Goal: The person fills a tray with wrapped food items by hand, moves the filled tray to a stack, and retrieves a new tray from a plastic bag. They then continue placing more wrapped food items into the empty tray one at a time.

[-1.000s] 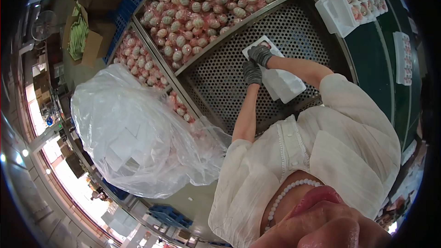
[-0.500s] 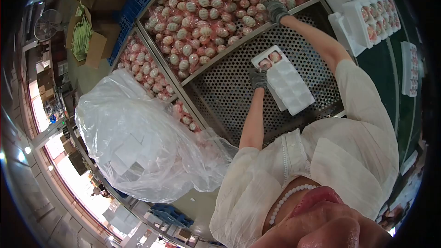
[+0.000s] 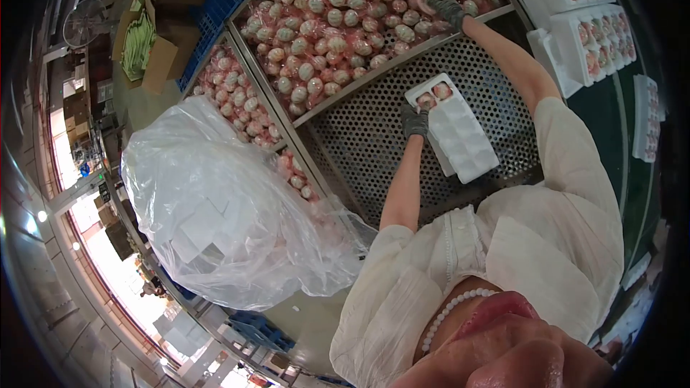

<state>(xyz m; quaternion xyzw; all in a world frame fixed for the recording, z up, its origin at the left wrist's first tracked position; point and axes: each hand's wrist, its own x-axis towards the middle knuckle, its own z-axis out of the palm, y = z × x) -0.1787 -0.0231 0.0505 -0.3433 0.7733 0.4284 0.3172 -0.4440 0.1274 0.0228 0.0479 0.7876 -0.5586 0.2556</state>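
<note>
Reaching across the divider (image 3: 402, 65) is the principal change: one second ago both hands were together at the far end of the white tray (image 3: 471, 142). The right hand (image 3: 448, 11) is now at the near edge of the bin (image 3: 262, 73), over the wrapped fruit (image 3: 334, 44). Its gloved fingers extend toward the fruit; whether they pinch a piece cannot be told.

The left hand (image 3: 415, 121) remains at the tray's left edge, near the far end. Its fingers are bent against the edge; the firmness of the grip cannot be told.

The tray lies on the perforated table (image 3: 359, 136), short end toward the bin. Two pieces of fruit (image 3: 442, 91) occupy the far row of cells, both in view now that the right hand is away. The remaining cells show bare white foam, so loading is judged to be at an early stage. Loaded trays (image 3: 595, 44) stand to the right.
</note>
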